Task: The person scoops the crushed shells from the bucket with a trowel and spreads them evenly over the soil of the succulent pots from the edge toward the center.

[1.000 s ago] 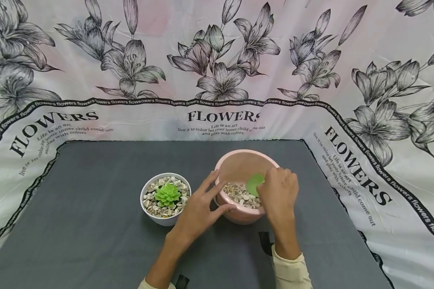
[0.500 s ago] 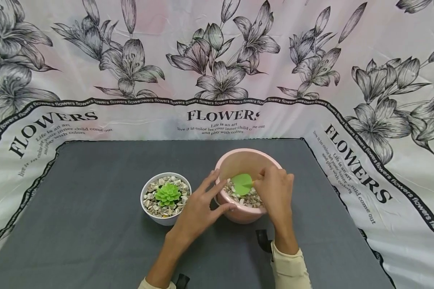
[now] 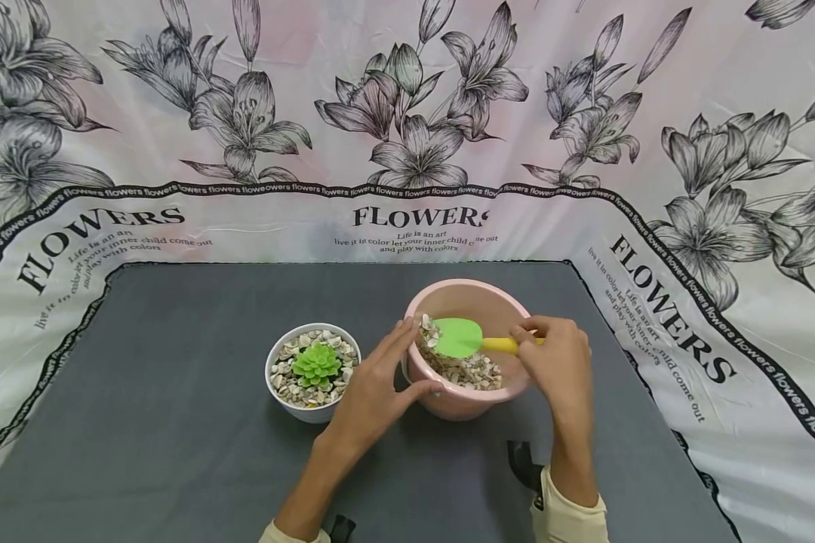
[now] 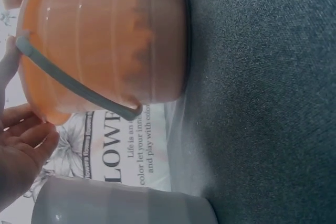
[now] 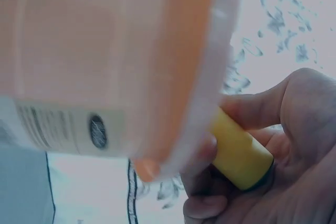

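A pink bucket [image 3: 499, 309] with pebbles [image 3: 478, 373] in its bottom stands right of centre. My left hand [image 3: 373, 385] holds its left side, fingertips at the rim and thumb along the near edge. In the left wrist view the bucket's grey handle [image 4: 79, 85] hangs down its outside. My right hand [image 3: 560, 362] grips the yellow handle [image 5: 241, 153] of a toy shovel, nearly level across the bucket's mouth. The shovel's green blade [image 3: 458, 338] points left, with several pebbles [image 3: 429, 330] at its tip, beside the left rim.
Left of the bucket, close to my left forearm, is a white pot [image 3: 312, 415] of pebbles with a green artificial succulent [image 3: 316, 365]. Dark grey cloth [image 3: 176, 422] covers the table. A flower-printed sheet [image 3: 407, 226] rises behind and along both sides.
My right hand first moved the blade left through the pebbles, then drew back right and raised it, so the yellow handle now shows. The left hand and the bucket stay in place.
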Demonstrator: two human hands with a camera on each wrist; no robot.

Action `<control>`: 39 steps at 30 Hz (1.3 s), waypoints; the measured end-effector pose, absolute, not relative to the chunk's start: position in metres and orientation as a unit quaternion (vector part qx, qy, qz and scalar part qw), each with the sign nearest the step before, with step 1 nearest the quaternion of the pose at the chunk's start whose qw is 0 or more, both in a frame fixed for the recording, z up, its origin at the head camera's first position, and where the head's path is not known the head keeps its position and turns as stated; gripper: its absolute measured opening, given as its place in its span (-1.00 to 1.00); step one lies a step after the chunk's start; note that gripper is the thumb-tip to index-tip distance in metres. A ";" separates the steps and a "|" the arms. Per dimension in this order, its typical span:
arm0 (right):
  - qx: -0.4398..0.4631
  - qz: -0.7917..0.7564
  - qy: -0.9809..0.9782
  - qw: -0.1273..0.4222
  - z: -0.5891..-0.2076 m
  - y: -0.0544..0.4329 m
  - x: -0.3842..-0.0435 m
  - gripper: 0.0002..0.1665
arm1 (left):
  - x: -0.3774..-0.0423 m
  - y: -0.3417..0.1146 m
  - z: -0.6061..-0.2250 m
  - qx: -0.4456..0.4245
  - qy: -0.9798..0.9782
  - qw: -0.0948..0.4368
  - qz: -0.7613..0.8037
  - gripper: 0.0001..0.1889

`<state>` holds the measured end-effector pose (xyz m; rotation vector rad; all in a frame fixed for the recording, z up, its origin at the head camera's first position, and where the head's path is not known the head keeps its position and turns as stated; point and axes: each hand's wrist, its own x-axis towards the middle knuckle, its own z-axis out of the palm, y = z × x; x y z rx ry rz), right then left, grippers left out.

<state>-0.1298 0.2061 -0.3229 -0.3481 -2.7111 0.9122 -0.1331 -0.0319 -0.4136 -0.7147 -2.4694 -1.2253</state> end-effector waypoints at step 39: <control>-0.011 0.402 -0.903 0.150 -0.285 0.202 -0.116 -0.78 | -0.130 -0.100 -0.400 -0.181 -0.878 0.162 -0.411 -0.12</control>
